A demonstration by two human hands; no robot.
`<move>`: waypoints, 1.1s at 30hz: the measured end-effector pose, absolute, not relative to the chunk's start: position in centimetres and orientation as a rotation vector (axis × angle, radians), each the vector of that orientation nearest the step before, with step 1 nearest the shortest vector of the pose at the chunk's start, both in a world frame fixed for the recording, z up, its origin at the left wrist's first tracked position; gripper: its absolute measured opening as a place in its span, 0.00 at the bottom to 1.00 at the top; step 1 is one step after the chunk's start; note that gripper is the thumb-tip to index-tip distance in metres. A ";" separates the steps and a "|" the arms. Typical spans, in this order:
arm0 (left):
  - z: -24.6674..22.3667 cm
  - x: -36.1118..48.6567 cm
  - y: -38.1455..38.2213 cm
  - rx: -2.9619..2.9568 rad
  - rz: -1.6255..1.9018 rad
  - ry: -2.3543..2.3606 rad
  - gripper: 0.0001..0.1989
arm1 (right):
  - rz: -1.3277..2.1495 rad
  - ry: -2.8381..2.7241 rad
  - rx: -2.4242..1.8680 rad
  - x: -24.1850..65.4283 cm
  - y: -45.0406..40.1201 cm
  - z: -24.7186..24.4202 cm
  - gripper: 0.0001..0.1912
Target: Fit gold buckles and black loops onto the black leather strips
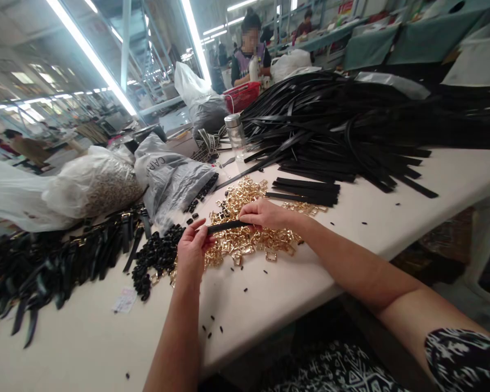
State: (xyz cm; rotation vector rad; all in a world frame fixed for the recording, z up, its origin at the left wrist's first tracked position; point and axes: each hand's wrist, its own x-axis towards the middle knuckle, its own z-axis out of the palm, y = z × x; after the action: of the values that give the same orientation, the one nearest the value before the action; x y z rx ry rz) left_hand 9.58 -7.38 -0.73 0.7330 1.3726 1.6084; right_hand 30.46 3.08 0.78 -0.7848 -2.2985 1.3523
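A short black strap [227, 226] is stretched between my two hands, above a heap of gold-coloured buckles [245, 190]. My left hand [193, 245] pinches its left end between thumb and fingers. At the other end, my right hand [261, 213] grips it with the fingertips closed. Beside my left hand lies a pile of small black loops [159, 253]. Just beyond my right hand is a stack of flat black straps [306, 190]. Whether a buckle is on the held strap cannot be made out.
Long black straps [310, 114] cover the far right of the white table [286, 299]. Straps with buckles [102, 245] lie at left, near filled plastic bags [93, 179]. A clear bottle [236, 136] and red basket [243, 97] stand farther back. Another person [251, 54] is across the table.
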 end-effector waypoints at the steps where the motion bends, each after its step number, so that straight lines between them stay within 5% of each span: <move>1: -0.7 9.6 -7.4 0.728 1.605 1.379 0.26 | 1.188 -2.350 -0.779 30.4 2.9 0.8 0.11; 5: -0.6 9.6 -7.3 0.696 1.619 1.383 0.27 | 0.506 -2.465 -0.709 30.1 1.9 1.1 0.12; 8: -0.6 9.8 -7.2 0.681 1.647 1.400 0.29 | 0.324 -2.495 -0.750 30.1 1.4 1.4 0.11; 18: -0.5 11.9 -7.6 0.702 1.589 1.317 0.33 | 0.699 -2.207 -0.674 28.5 -0.3 0.8 0.13; 25: -0.6 11.8 -7.6 0.611 1.564 1.242 0.33 | 0.577 -2.168 -0.618 28.1 -0.7 0.6 0.08; 33: -0.6 11.5 -8.3 0.901 1.498 1.230 0.20 | 0.453 -2.183 -0.510 28.4 -0.7 0.7 0.05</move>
State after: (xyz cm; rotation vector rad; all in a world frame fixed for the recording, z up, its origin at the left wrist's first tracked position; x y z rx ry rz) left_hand 11.55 -8.28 -0.59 0.9013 1.2296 1.4981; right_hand 28.38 -0.72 0.74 -0.5099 -2.1830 0.4528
